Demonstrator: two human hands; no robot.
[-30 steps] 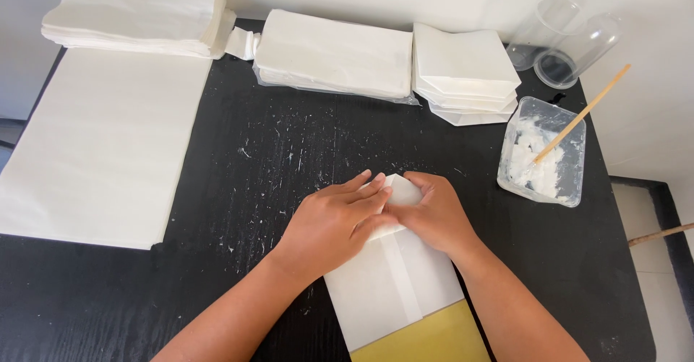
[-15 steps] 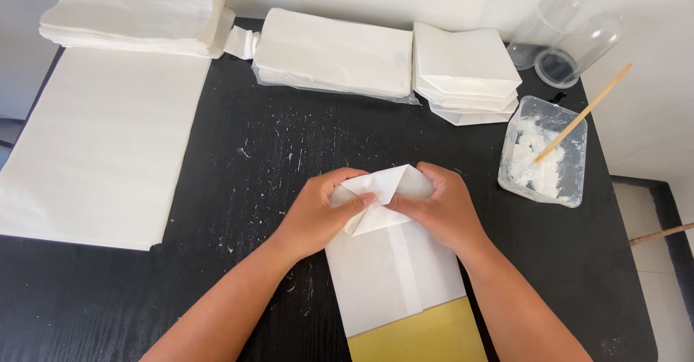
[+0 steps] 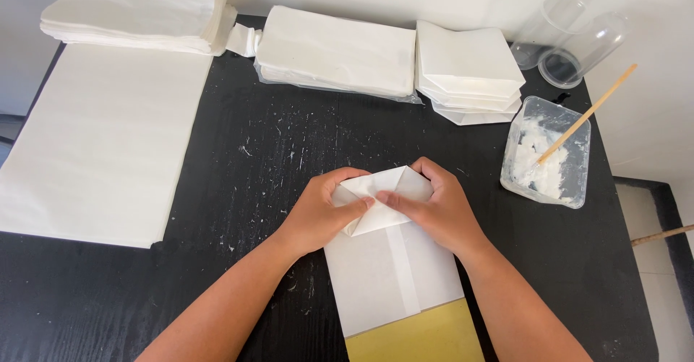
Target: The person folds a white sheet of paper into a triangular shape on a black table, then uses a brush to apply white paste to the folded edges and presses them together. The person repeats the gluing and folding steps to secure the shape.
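Black table (image 3: 217,188), paper stacks at 12 o'clock, paste tub (image 3: 547,152) at 2. Left hand (image 3: 318,214) and right hand (image 3: 441,210), equally near, pinch the folded top of a white paper bag (image 3: 390,275); its long axis runs 12 to 6.

Flat black tabletop (image 3: 217,304) is the landmark: matte black, speckled with small white flecks and smears, densest around its middle. Folded rectangular paper bag (image 3: 394,275) at its near edge: white, with a mustard-yellow band at the near end and a slightly brighter white seam strip down the centre. Large flat paper sheet (image 3: 101,145) on its left side: plain white, no pattern. Three stacks of folded paper bags (image 3: 332,54) along its far edge: plain white. Square clear plastic tub (image 3: 547,152) at its right edge: transparent, white paste inside. Thin wooden stick (image 3: 587,115) in the tub: pale tan. Two clear plastic cups (image 3: 571,40) at its far right corner: transparent, dark at the mouth.
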